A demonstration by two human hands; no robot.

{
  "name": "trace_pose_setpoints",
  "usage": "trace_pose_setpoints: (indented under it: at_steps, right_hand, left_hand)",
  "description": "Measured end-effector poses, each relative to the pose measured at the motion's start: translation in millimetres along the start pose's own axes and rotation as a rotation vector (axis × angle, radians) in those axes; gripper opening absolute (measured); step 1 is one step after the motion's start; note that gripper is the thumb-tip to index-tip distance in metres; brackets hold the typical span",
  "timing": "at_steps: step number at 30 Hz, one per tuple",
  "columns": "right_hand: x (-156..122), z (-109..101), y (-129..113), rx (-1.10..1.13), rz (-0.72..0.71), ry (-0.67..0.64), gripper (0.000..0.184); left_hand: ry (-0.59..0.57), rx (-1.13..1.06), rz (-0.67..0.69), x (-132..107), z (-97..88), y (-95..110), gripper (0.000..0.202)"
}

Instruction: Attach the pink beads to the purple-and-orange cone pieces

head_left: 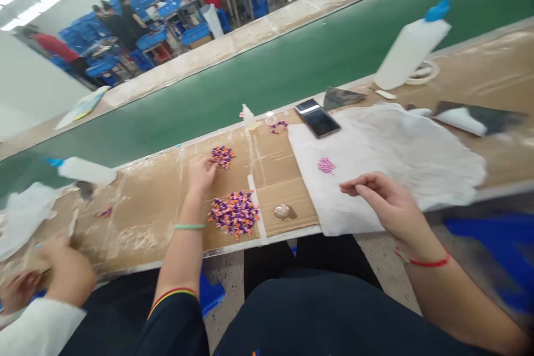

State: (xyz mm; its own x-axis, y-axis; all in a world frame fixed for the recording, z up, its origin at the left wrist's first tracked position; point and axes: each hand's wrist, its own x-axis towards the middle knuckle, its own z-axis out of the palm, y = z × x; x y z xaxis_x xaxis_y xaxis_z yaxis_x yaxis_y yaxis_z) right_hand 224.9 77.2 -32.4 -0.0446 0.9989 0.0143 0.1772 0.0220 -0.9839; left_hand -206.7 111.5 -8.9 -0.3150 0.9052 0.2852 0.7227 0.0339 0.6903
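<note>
My left hand (202, 173) reaches over the taped cardboard (146, 200), fingers curled, fingertips touching a small heap of purple and orange pieces (222, 156). A larger heap of the same pieces (234, 212) lies nearer me, right of my left wrist. My right hand (381, 200) rests on the front edge of a white cloth (400, 156), thumb and fingers pinched together; what they hold, if anything, is too small to make out. A little pink piece (326, 165) lies on the cloth, above and left of that hand.
A phone (317, 118) and a small glue bottle (248, 117) sit by the green conveyor belt (271, 78). A big white bottle with a blue tip (411, 44) stands far right, another (83, 169) lies left. A co-worker's hands (50, 272) work at lower left. A clear lump (282, 211) lies on the cardboard.
</note>
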Motion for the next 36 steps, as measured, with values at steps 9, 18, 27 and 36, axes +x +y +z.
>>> trace_pose_setpoints:
  at_steps: [9,18,27,36]
  right_hand:
    - [48,-20,6,-0.553,-0.224,-0.073,0.01]
    - [75,8,25,-0.776,-0.23,-0.182,0.005]
    - [77,15,29,-0.836,-0.28,-0.202,0.017]
    - [45,22,-10,-0.69,-0.445,-0.226,0.012]
  left_hand:
    - [-0.043,-0.417,-0.217,-41,-13.6,20,0.025]
    - [-0.257,-0.758,-0.376,-98,-11.4,46,0.035]
    - [-0.284,-0.69,-0.382,-116,-14.6,60,0.04]
    - [-0.279,-0.58,-0.136,-121,3.6,106,0.016]
